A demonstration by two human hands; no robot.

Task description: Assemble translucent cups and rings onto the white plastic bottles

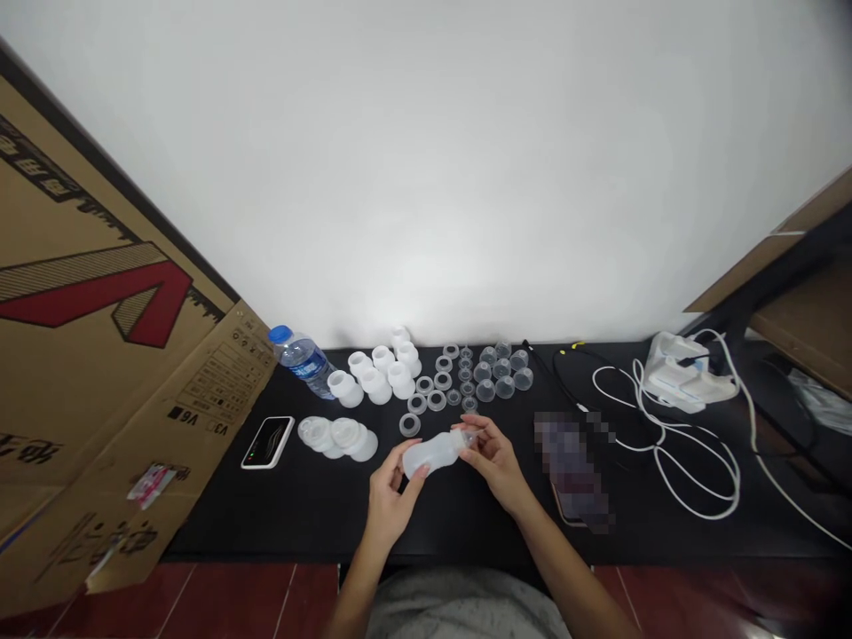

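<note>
A translucent white baby bottle (pixel 432 453) lies tilted between my two hands, just above the black table. My left hand (pixel 395 493) is wrapped round its base. At the neck end, the fingers of my right hand (pixel 491 459) pinch the clear teat (pixel 471 437) and the collar below it. Beyond my hands lie several white collar rings (pixel 437 400), a column of small clear teats (pixel 465 375) and several clear dome caps (pixel 504 387). Several open white bottle bodies (pixel 376 385) stand at the back left. Nearer me, a few white bottles with clear tops (pixel 347 435) stand close together.
A water bottle (pixel 303 359) leans at the back left, with a white-framed device (pixel 267 442) in front. A large cardboard box (pixel 120 337) borders the left side. To the right are a phone (pixel 573 470), white cables (pixel 666 453) and a power strip (pixel 685 373). A white wall (pixel 466 177) rises behind.
</note>
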